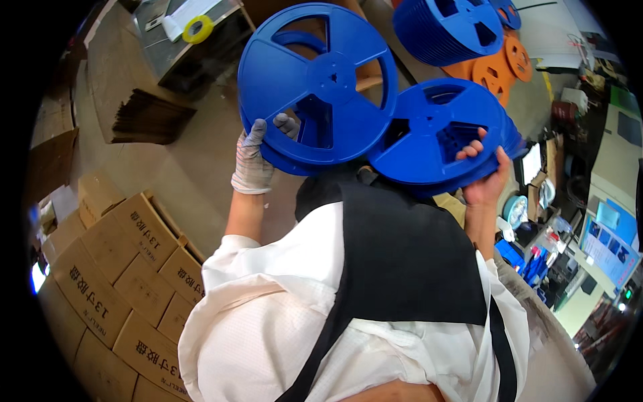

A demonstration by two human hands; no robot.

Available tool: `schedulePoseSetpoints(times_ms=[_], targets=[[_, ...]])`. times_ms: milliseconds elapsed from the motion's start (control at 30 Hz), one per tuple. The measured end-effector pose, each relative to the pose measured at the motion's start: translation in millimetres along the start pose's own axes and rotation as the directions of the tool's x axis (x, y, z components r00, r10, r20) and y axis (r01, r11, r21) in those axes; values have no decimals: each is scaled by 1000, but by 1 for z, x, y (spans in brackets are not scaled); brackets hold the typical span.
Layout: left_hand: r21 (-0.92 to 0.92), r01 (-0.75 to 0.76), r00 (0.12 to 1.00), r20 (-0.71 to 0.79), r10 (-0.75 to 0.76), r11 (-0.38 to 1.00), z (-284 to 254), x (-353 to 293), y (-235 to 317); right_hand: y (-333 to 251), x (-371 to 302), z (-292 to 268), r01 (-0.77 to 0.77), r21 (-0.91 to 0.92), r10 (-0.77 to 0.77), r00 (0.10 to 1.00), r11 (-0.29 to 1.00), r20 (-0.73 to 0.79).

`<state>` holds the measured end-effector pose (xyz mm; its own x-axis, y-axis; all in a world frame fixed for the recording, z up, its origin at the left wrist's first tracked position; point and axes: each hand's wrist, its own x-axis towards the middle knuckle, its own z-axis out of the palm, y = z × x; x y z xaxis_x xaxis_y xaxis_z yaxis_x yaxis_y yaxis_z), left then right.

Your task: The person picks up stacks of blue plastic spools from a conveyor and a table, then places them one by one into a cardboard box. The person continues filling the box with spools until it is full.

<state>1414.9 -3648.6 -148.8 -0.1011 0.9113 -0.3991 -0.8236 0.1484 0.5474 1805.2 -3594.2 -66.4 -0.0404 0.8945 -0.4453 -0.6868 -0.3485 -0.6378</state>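
Observation:
My left hand, in a pale glove, grips the lower left rim of a large blue plastic reel. Its thumb lies on the face and its fingertips show through one of the cut-out windows. More blue reel edges show behind and below this one. My right hand, bare, is closed around the right rim of a stack of blue reels, with fingers coming through a window. The left reel slightly overlaps this tilted stack. How many reels each hand holds is hidden.
Farther off at the upper right stand a tall stack of blue reels and several orange reels. Cardboard cartons are piled at the lower left. Folded cardboard and a table with a yellow tape roll lie upper left. A cluttered workbench runs along the right.

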Motion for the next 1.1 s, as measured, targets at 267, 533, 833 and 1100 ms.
schedulePoseSetpoints(times_ms=[267, 533, 833, 1100], targets=[[-258, -192, 957, -264, 122, 947, -36, -17, 7, -1, -7, -10, -27, 180, -14, 975, 983, 223], [32, -257, 944, -206, 258, 966, -43, -3, 6, -1, -4, -7, -64, 315, -64, 922, 947, 383], [766, -511, 843, 358, 402, 389, -4, -17, -50, -10, 5, 21, -166, 372, 4, 916, 913, 400], [727, -568, 800, 598, 52, 386, 31, -4, -102, -15, 8, 29, -199, 327, 82, 937, 924, 340]])
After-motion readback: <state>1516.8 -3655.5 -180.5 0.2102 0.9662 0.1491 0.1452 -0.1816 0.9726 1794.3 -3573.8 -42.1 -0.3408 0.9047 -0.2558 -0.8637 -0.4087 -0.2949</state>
